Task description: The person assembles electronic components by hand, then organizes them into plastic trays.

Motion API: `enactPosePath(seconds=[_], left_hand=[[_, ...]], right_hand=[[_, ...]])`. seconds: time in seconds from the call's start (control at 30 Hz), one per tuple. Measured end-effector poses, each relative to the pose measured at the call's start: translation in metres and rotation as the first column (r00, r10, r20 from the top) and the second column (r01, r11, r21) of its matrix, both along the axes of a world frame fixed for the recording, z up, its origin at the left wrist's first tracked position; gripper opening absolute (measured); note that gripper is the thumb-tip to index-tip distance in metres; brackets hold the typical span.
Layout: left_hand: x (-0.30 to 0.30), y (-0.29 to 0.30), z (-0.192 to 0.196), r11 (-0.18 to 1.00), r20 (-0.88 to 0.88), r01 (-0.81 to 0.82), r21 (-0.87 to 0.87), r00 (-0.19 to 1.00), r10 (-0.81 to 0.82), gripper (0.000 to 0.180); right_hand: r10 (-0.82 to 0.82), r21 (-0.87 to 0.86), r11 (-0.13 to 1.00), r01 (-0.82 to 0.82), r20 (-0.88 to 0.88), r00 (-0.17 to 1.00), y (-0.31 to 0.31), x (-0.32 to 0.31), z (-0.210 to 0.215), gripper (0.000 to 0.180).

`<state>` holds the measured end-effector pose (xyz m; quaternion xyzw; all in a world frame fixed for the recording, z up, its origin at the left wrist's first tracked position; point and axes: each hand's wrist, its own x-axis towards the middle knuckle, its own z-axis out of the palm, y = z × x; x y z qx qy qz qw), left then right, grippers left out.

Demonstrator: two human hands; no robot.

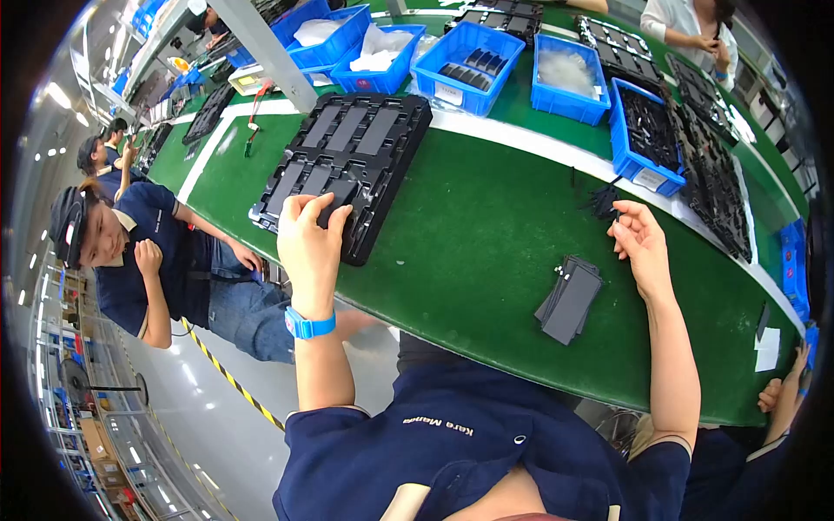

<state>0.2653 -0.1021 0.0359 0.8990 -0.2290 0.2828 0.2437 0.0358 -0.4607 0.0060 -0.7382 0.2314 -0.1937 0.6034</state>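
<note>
A black moulded tray (388, 178) lies at a slant on the green table, with grey-black rectangular plates (346, 128) in its pockets. Over the near part of that tray, my left hand (311, 243) has its thumb and fingers closed on the edges of a dark rectangular plate (339, 193). To the right, my right hand (641, 243) pinches a small black part beside a little heap of thin black pieces (601, 201); the fingers partly hide it. A loose stack of dark rectangular plates (571, 300) lies between my hands, nearer to me.
Blue bins (469, 69) line the far side, some holding clear bags or black parts. At the right, a blue bin (645, 139) of black pieces stands beside more black trays (712, 182). A grey post (269, 52) rises at the far left. A co-worker (165, 252) is close on the left.
</note>
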Motion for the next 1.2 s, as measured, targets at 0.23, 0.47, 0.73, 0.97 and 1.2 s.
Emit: enactPosePath(seconds=[0.23, 0.47, 0.73, 0.97, 1.2], left_hand=[[0.003, 0.003, -0.003, 0.994, 0.041, 0.088, -0.058, 0.995, -0.086, 0.021], [0.01, -0.003, -0.009, 0.994, -0.006, 0.091, -0.065, 0.996, -0.091, 0.021], [0.009, 0.006, -0.004, 0.983, 0.177, -0.009, 0.185, 0.984, -0.024, 0.028], [-0.009, -0.024, -0.006, 0.987, -0.025, 0.017, 0.161, 1.0, -0.013, 0.044], [-0.017, -0.015, -0.014, 0.979, -0.002, 0.005, 0.202, 1.0, -0.004, 0.053]], right_hand=[[0.016, -0.025, 1.0, -0.017, -0.021, 1.0, 0.002, 0.0, 0.001, 0.026], [0.014, -0.045, 0.999, -0.015, -0.021, 1.0, 0.001, -0.002, 0.0, 0.025], [0.061, -0.01, 0.998, -0.061, -0.033, 0.998, 0.005, 0.01, 0.001, 0.027], [0.064, -0.092, 0.994, -0.065, -0.012, 0.998, -0.007, -0.006, -0.011, 0.028], [0.078, -0.073, 0.994, -0.077, 0.003, 0.997, -0.006, 0.0, -0.01, 0.028]])
